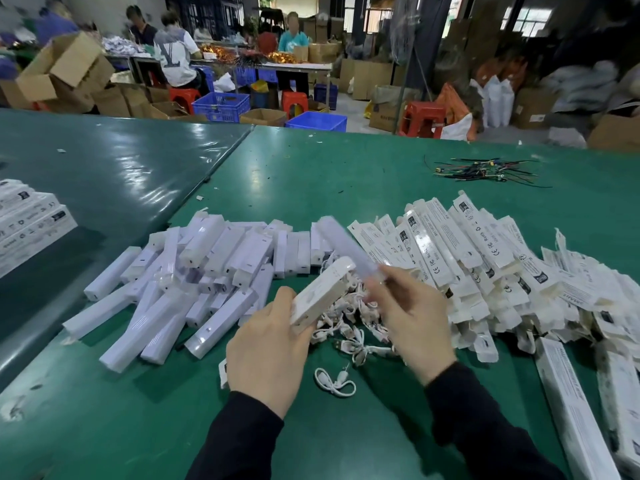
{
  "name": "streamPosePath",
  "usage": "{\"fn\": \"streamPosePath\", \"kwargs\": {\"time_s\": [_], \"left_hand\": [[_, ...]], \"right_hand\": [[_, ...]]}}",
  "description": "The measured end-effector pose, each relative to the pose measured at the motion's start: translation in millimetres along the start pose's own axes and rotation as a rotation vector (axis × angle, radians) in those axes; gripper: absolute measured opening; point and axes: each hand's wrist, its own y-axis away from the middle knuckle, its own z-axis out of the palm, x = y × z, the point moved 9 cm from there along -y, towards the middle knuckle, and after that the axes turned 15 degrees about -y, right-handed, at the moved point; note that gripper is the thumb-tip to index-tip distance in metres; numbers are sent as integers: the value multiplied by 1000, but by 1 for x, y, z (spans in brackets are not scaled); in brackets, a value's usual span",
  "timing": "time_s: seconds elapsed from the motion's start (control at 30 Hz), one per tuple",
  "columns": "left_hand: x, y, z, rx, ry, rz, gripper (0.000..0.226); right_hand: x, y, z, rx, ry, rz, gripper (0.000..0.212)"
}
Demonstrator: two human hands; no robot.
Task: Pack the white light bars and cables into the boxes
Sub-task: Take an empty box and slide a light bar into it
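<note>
A packing workshop — green worktables point(311, 161), stacked cardboard cartons point(65, 71) (some open), blue crates point(221, 105), seated workers point(175, 53).

**Lighting and Image Quality**

Illumination is bright and even, from overhead. The green table point(346, 174) shows broad white glare patches in the upper left and centre of the frame. Shadows are soft and short beneath the hands. Daylight enters through windows point(526, 19) at upper right. Motion blur smears the light bar point(341, 244) at centre. Wide-angle distortion bends the frame edges; the background is soft and partly blurred.
</note>
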Motion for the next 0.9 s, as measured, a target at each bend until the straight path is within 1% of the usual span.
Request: {"fn": "streamPosePath", "kwargs": {"time_s": [0.07,0.13,0.2,0.27,0.33,0.4,0.47,0.53,0.57,0.67,0.73,0.8,0.83,0.9], "left_hand": [[1,0,7,-79,51,-27,36],[2,2,11,-109,88,-46,43],[7,4,11,-101,114,-27,36],[12,6,11,-97,131,5,30],[14,7,12,-94,133,27,32],[16,7,12,-95,131,52,36],[16,7,11,-96,132,51,44],[12,7,11,-90,144,14,48],[9,7,12,-89,141,-4,47],[7,6,14,-103,140,-21,39],[9,6,13,-108,147,-15,28],[13,6,10,-98,138,15,25],[16,7,9,-91,132,41,25],[21,7,8,-90,104,92,27]], "right_hand": [[-9,10,-33,71,-167,8,43],[-13,16,-63,135,-332,11,47],[-11,22,-81,174,-478,71,41],[-4,26,-84,181,-603,200,32],[8,30,-77,160,-726,371,37],[16,34,-68,140,-784,498,40],[21,39,-60,133,-844,590,44],[23,42,-58,152,-905,635,47],[22,42,-59,152,-931,635,44],[18,36,-63,111,-959,585,21],[14,34,-65,106,-916,528,17],[10,33,-69,163,-843,463,12],[7,33,-71,201,-798,426,16],[5,34,-76,269,-694,370,29]]}}
